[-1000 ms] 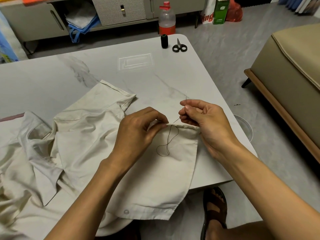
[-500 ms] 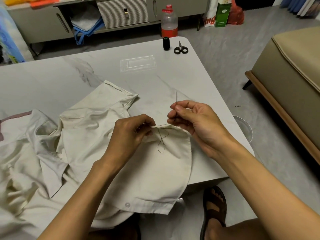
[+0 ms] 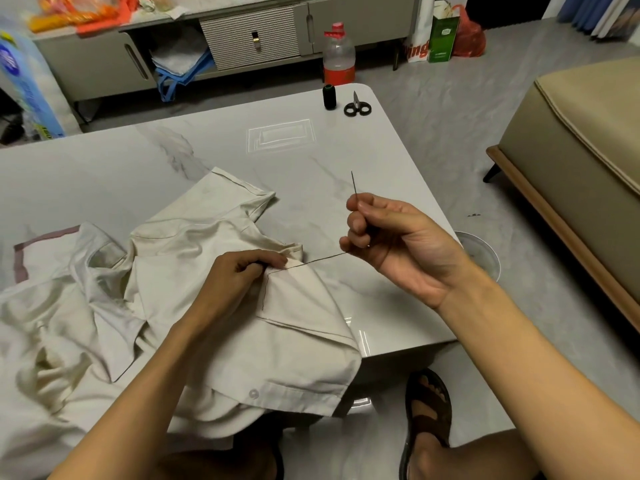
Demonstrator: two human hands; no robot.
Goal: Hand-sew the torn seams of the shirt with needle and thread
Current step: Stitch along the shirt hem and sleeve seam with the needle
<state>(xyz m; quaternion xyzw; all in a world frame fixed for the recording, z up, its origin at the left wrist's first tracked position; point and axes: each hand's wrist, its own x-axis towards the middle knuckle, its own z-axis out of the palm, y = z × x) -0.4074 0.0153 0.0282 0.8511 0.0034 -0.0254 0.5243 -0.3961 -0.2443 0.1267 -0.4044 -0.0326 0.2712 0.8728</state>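
Shirt: the cream shirt (image 3: 304, 341) lies crumpled on the marble table (image 3: 207, 143), spread from the near edge toward 9 o'clock, with one flap folded up at the centre.
Left hand: the left hand (image 3: 239, 271) grips the folded seam edge; its fingers (image 3: 273, 261) are pinched together on the cloth.
Right hand: the right hand (image 3: 398, 244) is raised toward 2 o'clock of the seam, its fingers (image 3: 360, 206) clamped on the needle (image 3: 354, 183), which points toward 12 o'clock.
Thread: the dark thread (image 3: 318, 260) stretches taut from the pinched seam to the right hand. A dark line also runs down the cloth toward 6 o'clock from there; I cannot tell whether it is stitching or loose thread.
Step in hand: likely tightening a stitch.
Done: needle threaded and at least one pass through the cloth, by the look of it.
Left: probably more stitches, a knot and a cut; the seam's full length is hidden.
Supplies: the black thread spool (image 3: 329, 97) and scissors (image 3: 357, 107) sit side by side at the table's far corner, about 1 o'clock.
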